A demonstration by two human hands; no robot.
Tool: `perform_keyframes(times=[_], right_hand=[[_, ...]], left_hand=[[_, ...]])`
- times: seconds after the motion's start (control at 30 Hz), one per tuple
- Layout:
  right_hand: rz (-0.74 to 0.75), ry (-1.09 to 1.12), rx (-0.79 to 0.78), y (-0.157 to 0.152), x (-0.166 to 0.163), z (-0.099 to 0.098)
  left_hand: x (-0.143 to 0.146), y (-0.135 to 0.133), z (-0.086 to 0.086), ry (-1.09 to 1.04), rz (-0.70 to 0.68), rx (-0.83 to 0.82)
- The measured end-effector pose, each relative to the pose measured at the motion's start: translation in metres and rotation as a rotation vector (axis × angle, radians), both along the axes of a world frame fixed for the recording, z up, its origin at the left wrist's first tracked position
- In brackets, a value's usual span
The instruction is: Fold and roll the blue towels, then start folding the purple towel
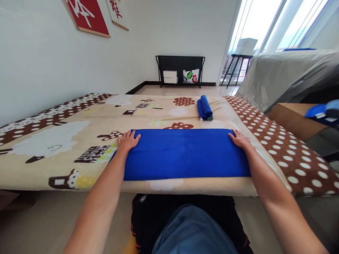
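The left forearm (pixel 107 190) crosses the left end of the blue cloth (pixel 185 155) and hides part of that edge; a small blue strip shows beyond it. The right forearm (pixel 272 190) partly covers the lower right corner. The number of layers in the cloth cannot be determined from where I stand. The red wall hanging (pixel 88 16) and the white wall hanging (pixel 118 12) are cut off at the top. Contents of the cardboard box (pixel 291 118) are only partly visible.

Location: the cloth lies flat on the bed (pixel 217 185), parallel to and just inside the near edge. Appearance: plain, deep blue, longer from side to side, with straight long edges, a mostly smooth surface and a faint crease near the middle.

Grip state: the left grip (pixel 128 141) is a bare hand resting on the upper left corner, fingers apart and extended. The right grip (pixel 239 138) rests on the upper right corner, fingers extended. Neither is clamped on the cloth.

Count: two hands; one flat cloth; one blue rolled bundle (pixel 205 107) with two lobes, beyond the cloth to the right; two wall hangings; one black stool (pixel 242 56).
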State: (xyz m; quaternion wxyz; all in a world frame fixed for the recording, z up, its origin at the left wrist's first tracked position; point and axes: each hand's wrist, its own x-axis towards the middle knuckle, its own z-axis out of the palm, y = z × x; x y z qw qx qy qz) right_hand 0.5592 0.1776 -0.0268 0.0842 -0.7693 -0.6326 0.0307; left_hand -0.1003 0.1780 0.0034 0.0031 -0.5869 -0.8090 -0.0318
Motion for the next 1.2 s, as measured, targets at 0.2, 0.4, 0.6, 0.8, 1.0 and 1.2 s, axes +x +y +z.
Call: perform_keyframes(times=[0.2,0.4,0.6,0.8,1.0,1.2], right_hand=[[0.05,-0.065,0.158,-0.005,-0.061,0.029],[0.564,-0.045,0.09,0.009,-0.216,0.031],[0.562,-0.014,0.059,0.014,-0.225,0.016],[0.404,-0.029,0.035,-0.002,-0.078,0.014],[0.237,-0.045,0.023,-0.027,0.007,0.016],[0.13,-0.082,0.087,-0.034,-0.036,0.026]], left_hand=[[0.073,-0.001,0.025,-0.011,-0.156,0.121],[0.228,0.009,0.014,-0.101,-0.55,0.014],[0.236,0.008,-0.009,-0.102,-0.573,-0.005],[0.095,0.006,0.001,-0.054,-0.335,-0.024],[0.002,-0.012,0.012,0.001,-0.101,-0.006],[0.048,-0.036,0.032,0.067,-0.204,0.14]])
